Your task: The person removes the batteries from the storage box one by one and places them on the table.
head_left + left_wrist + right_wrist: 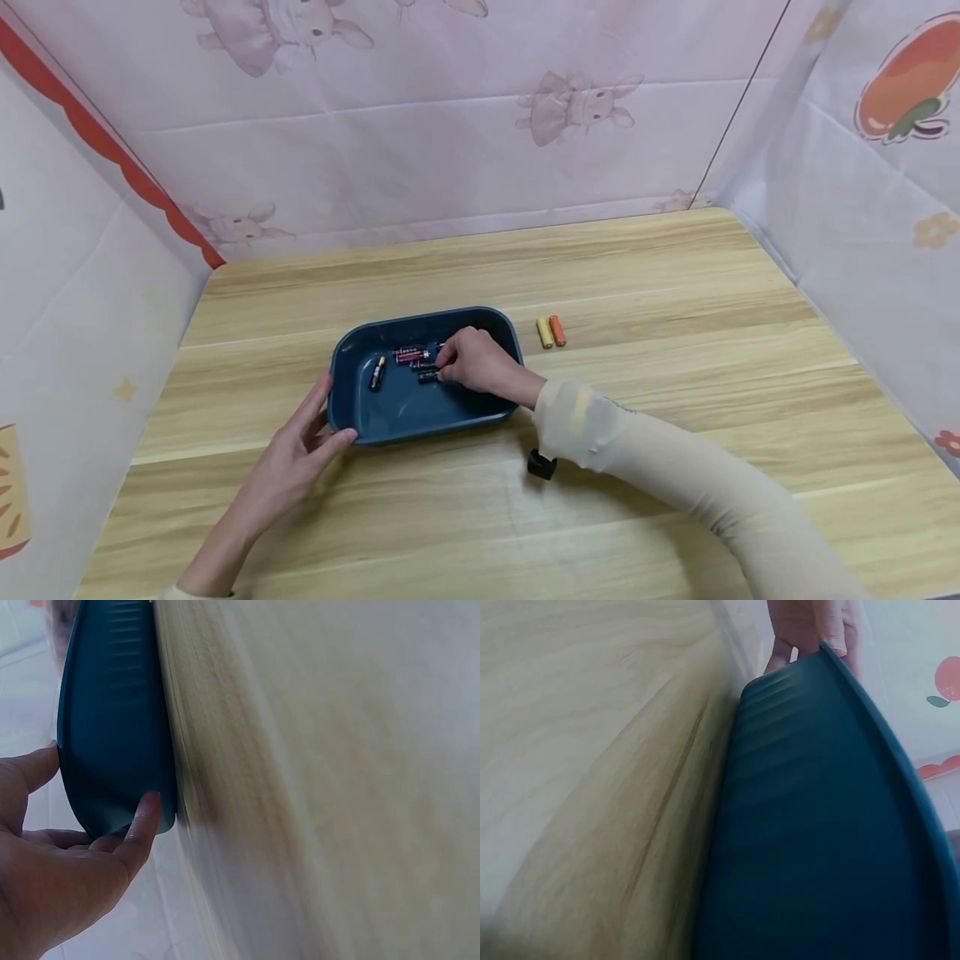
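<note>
The spread left hand (288,458) steadied a dark-blue plastic tray (397,417); within, the right hand (478,362) met a black cylindrical battery (427,377) among several, pinch unclear. A yellow battery (544,333) and orange battery (557,331) lay outside.

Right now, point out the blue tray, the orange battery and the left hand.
Blue tray (442,410): head view, bare inner floor toward the near side.
Orange battery (557,331): head view, middle of its casing.
Left hand (295,458): head view, middle of the hand.
</note>
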Action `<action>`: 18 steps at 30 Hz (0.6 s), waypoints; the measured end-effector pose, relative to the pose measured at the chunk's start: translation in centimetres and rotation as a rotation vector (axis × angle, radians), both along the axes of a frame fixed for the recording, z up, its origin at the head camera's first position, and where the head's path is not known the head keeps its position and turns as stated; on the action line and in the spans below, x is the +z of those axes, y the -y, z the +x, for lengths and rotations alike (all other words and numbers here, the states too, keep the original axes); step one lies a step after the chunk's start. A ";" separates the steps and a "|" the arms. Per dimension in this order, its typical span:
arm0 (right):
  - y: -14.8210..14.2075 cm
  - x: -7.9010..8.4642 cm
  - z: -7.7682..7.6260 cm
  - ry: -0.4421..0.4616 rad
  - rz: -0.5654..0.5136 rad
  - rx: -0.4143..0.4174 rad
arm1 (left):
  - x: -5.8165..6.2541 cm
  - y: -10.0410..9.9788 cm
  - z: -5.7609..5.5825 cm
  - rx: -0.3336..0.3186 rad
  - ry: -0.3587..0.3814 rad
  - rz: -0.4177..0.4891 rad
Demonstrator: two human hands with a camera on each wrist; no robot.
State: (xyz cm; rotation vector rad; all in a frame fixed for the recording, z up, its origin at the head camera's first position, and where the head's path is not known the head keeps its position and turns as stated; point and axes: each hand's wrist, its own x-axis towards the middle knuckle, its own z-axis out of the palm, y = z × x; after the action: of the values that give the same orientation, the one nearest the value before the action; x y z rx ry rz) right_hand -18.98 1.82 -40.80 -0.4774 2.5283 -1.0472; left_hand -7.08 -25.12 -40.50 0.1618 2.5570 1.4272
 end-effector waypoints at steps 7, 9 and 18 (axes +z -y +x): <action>0.1 -0.4 0.0 -0.063 0.031 0.057 | -0.1 -0.1 -0.1 0.006 -0.004 0.006; 0.1 -0.5 0.0 -0.083 0.045 0.075 | -0.1 -0.1 -0.1 0.007 -0.008 0.001; 0.4 -0.5 0.1 -0.121 0.116 0.144 | -0.2 -0.1 0.0 0.002 -0.017 0.008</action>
State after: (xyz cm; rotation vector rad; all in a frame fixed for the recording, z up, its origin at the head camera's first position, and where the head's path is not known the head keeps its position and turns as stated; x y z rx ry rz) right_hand -18.86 1.45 -41.27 -0.6966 2.5965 -0.8373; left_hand -7.07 -25.01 -40.71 0.1735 2.5664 1.4434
